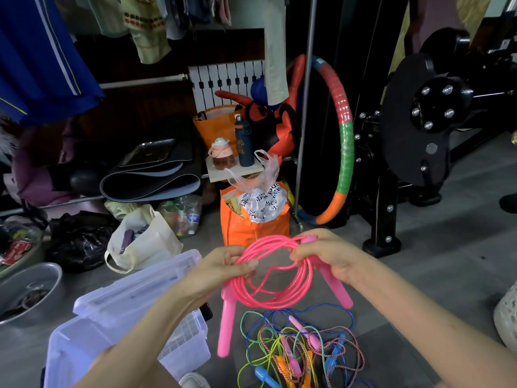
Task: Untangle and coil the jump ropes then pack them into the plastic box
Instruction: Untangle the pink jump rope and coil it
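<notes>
Head view: The pink jump rope (275, 273) is already gathered into several loops, held up in the middle of the frame. So by my reading, one rope is nearly coiled but not yet packed. Below it, at the bottom centre, a tangle of ropes (302, 345) in blue, green, yellow and braided cord lies on the floor (419, 289), not yet sorted. The clear plastic box (84, 345) stands open at the lower left. I cannot tell whether any rope is in it.

The left hand (223, 264) pinches the left side of the coil, with one pink handle hanging below it. The right hand (327, 256) grips the right side, its fingers (302, 254) curled round the strands where the other handle slants down.
</notes>
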`<state>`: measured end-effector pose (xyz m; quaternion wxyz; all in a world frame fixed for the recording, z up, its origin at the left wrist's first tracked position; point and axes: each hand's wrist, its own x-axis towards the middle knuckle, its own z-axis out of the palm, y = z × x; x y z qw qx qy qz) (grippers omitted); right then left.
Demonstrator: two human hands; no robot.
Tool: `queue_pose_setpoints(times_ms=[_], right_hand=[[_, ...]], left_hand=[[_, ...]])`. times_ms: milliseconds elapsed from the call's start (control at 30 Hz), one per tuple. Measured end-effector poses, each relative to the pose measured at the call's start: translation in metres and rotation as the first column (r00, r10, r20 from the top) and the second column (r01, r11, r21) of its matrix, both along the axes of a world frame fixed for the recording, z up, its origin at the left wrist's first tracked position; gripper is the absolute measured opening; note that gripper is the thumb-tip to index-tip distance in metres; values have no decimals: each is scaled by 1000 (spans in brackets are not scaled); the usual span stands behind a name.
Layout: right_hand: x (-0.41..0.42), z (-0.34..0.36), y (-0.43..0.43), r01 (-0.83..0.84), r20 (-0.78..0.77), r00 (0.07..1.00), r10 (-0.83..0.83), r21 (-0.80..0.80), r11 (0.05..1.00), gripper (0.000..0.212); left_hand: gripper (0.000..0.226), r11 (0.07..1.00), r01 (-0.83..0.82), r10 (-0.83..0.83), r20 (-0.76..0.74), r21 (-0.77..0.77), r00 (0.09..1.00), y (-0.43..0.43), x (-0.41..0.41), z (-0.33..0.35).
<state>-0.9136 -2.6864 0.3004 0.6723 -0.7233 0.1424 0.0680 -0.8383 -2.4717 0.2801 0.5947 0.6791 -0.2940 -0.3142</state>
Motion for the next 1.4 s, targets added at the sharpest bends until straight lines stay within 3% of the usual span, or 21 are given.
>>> queue_pose_setpoints(times_ms=[200, 300, 400, 433, 500, 567, 600, 633, 667, 700, 767, 833, 967, 1100, 1233, 1333, 1400], right_hand=[[-9, -7, -4, -105, 22, 994, 106, -36, 994, 17], [-17, -7, -15, -255, 42, 966, 256, -23, 967, 57], [-19, -1, -21, -174, 184, 958, 222, -244, 954, 62], [-18, 2, -21, -83, 278, 938, 207, -401, 912, 56], [-9, 4, -21, 127, 450, 841, 301, -704, 699, 44], [3, 4, -19, 313, 516, 751, 412, -827, 466, 41], [9, 2, -18, 373, 536, 732, 420, -832, 411, 40], [14, 0, -17, 407, 569, 721, 395, -810, 423, 39], [17, -1, -12, 395, 598, 726, 338, -766, 506, 38], [17, -1, -5, 343, 613, 752, 244, -679, 649, 38], [16, -2, 12, 182, 540, 840, 50, -368, 912, 38], [15, -6, 26, 109, 437, 897, -64, -79, 991, 34], [16, -7, 36, 125, 314, 929, -194, 225, 966, 25], [17, -10, 43, 171, 293, 923, -250, 269, 948, 29], [21, -14, 51, 250, 274, 904, -329, 285, 925, 28], [24, -16, 54, 318, 238, 887, -396, 308, 897, 21], [26, -17, 56, 361, 219, 870, -441, 328, 873, 22]], left_hand=[[20, 991, -111, 105, 73, 73, 992, -9, -10, -1], [20, 985, -163, 163, 9, 62, 987, -7, -11, 5], [28, 978, -173, 167, 52, 119, 985, -2, -12, 11], [30, 976, -155, 148, 57, 152, 987, -2, -13, 11], [32, 973, -116, 109, 47, 198, 993, -4, -14, 9], [29, 979, -64, 66, -5, 193, 998, -8, -18, 10], [29, 985, -29, 36, -40, 168, 999, -10, -20, 11], [29, 991, 3, 6, -69, 132, 998, -12, -21, 13], [30, 995, 22, -15, -77, 95, 997, -13, -22, 15], [30, 997, 24, -20, -68, 67, 997, -15, -22, 17], [31, 999, -16, 16, -5, 47, 1000, -18, -19, 20], [30, 996, -70, 65, 87, 55, 994, -20, -11, 22], [34, 982, -133, 100, 226, 137, 969, -19, 2, 23], [37, 961, -126, 35, 344, 245, 938, -16, 12, 19], [37, 900, -203, -63, 577, 385, 815, -16, 16, 20], [35, 884, -228, -125, 675, 409, 727, -18, 16, 20], [34, 891, -213, -137, 687, 400, 714, -17, 18, 18]])
